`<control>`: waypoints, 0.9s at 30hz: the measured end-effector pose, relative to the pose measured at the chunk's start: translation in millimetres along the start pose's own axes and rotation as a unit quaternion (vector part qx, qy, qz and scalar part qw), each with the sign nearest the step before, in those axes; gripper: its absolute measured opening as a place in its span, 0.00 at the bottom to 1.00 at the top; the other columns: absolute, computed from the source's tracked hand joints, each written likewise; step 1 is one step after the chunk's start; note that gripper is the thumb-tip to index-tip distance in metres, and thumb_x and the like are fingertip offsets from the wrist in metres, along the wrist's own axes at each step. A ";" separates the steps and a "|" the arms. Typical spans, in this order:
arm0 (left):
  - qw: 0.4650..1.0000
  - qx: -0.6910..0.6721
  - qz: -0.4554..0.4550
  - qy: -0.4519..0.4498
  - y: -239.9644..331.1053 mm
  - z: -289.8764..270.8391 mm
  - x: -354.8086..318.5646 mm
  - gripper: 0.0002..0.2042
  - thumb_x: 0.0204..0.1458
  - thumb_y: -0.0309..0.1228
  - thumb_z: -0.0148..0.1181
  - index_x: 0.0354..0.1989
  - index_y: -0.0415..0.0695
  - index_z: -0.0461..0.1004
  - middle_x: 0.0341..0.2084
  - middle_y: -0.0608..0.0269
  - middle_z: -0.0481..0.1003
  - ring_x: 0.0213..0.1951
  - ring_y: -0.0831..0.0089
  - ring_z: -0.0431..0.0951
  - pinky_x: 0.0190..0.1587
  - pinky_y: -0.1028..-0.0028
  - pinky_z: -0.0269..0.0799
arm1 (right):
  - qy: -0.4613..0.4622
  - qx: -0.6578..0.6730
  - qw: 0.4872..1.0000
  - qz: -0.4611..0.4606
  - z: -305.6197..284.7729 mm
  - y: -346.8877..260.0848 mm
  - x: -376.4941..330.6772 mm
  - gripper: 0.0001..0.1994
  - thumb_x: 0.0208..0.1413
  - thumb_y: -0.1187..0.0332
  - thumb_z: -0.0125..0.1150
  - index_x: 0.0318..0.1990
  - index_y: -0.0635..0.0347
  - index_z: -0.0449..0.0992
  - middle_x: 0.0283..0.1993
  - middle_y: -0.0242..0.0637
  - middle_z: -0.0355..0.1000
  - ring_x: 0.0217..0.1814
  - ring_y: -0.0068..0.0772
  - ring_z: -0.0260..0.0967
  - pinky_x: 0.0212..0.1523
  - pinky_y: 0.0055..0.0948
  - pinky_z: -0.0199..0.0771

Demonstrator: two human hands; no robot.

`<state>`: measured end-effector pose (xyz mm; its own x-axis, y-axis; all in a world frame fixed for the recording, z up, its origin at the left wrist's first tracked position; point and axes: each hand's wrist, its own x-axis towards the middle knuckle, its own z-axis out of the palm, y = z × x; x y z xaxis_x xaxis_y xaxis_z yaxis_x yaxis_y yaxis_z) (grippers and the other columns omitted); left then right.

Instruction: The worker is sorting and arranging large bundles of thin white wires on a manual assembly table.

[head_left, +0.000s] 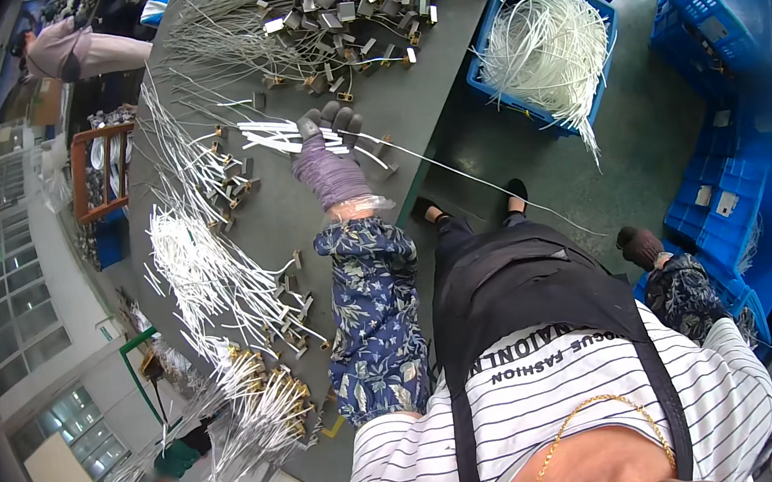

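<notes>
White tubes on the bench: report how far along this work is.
Done, apparently: rows of white tubes with metal ends lie spread along the table. In hand: the gloved left hand rests on a small bundle of tubes; the right hand hangs idle. Left: loose tubes in the blue crate and metal pieces.

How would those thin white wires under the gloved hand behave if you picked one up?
Probably floppy: a white wire sags off the table edge from the left hand. Likely light, being so thin. The small metal end pieces might snag neighbouring wires.
</notes>
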<state>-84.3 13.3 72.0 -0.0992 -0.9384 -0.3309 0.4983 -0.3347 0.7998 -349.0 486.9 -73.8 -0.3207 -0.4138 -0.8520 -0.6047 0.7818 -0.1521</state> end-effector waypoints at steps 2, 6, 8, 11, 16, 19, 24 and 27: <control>1.000 0.008 -0.011 -0.013 -0.8 -5.1 1.5 0.12 0.56 0.35 0.55 0.40 0.38 0.68 0.35 0.51 0.75 0.36 0.61 0.78 0.41 0.60 0.80 | 0.026 0.027 0.999 -0.015 -7.3 -5.1 -6.0 0.14 0.41 0.71 0.55 0.39 0.61 0.75 0.36 0.50 0.74 0.39 0.49 0.73 0.35 0.38 0.71; 0.954 0.198 -0.125 -0.189 -50.7 -9.8 -39.4 0.15 0.58 0.39 0.51 0.34 0.37 0.75 0.29 0.56 0.77 0.31 0.71 0.77 0.33 0.74 0.75 | 0.053 0.091 0.994 0.015 0.9 -9.5 12.3 0.15 0.41 0.71 0.55 0.40 0.60 0.76 0.35 0.47 0.75 0.37 0.43 0.74 0.38 0.37 0.71; 0.894 0.310 -0.185 -0.267 -69.7 2.3 -80.7 0.15 0.58 0.37 0.50 0.33 0.35 0.76 0.29 0.57 0.77 0.33 0.74 0.77 0.34 0.76 0.75 | 0.030 0.118 0.993 -0.011 -8.9 -29.3 3.9 0.15 0.40 0.71 0.56 0.40 0.60 0.76 0.35 0.46 0.75 0.37 0.41 0.74 0.38 0.36 0.71; 0.942 0.217 -0.152 -0.207 -71.2 -16.9 -87.2 0.15 0.55 0.39 0.56 0.34 0.36 0.75 0.29 0.59 0.76 0.32 0.73 0.76 0.33 0.76 0.75 | 0.011 0.167 0.984 -0.063 -30.9 -76.7 -5.1 0.15 0.39 0.71 0.57 0.39 0.60 0.76 0.34 0.45 0.75 0.36 0.37 0.73 0.38 0.33 0.71; 0.952 0.301 -0.019 0.048 8.7 -41.6 -33.9 0.15 0.52 0.39 0.60 0.33 0.36 0.75 0.26 0.62 0.75 0.24 0.75 0.74 0.26 0.78 0.71 | 0.027 0.228 0.954 -0.195 -58.7 -165.2 15.1 0.13 0.41 0.71 0.60 0.37 0.61 0.75 0.30 0.42 0.74 0.31 0.31 0.69 0.36 0.31 0.69; 0.943 0.328 -0.047 0.042 -16.0 -31.7 -53.0 0.11 0.49 0.33 0.62 0.29 0.36 0.73 0.22 0.65 0.73 0.21 0.77 0.72 0.25 0.76 0.71 | 0.022 0.365 0.876 -0.313 -98.5 -295.6 1.7 0.19 0.44 0.64 0.67 0.43 0.60 0.72 0.40 0.39 0.72 0.41 0.26 0.67 0.44 0.28 0.68; 0.897 0.427 -0.060 0.099 19.8 -63.7 -11.3 0.12 0.49 0.35 0.63 0.27 0.38 0.73 0.19 0.65 0.73 0.18 0.80 0.69 0.19 0.77 0.67 | 0.062 0.226 0.862 -0.450 -128.6 -396.4 -3.4 0.34 0.43 0.54 0.66 0.57 0.56 0.63 0.53 0.48 0.67 0.57 0.46 0.65 0.55 0.36 0.65; 0.868 0.490 0.013 0.080 38.9 -123.7 32.0 0.13 0.50 0.38 0.62 0.28 0.40 0.71 0.17 0.67 0.71 0.16 0.82 0.67 0.15 0.78 0.62 | 0.240 0.104 0.899 -0.350 -156.6 -417.0 31.4 0.38 0.42 0.54 0.67 0.61 0.54 0.59 0.63 0.50 0.56 0.60 0.50 0.61 0.58 0.38 0.64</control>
<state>38.4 -19.2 30.6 0.0611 -0.9492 -0.3087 -0.4805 -0.2991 0.8244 -221.1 74.9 41.3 -0.2223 -0.9533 -0.2045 -0.6467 0.3011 -0.7008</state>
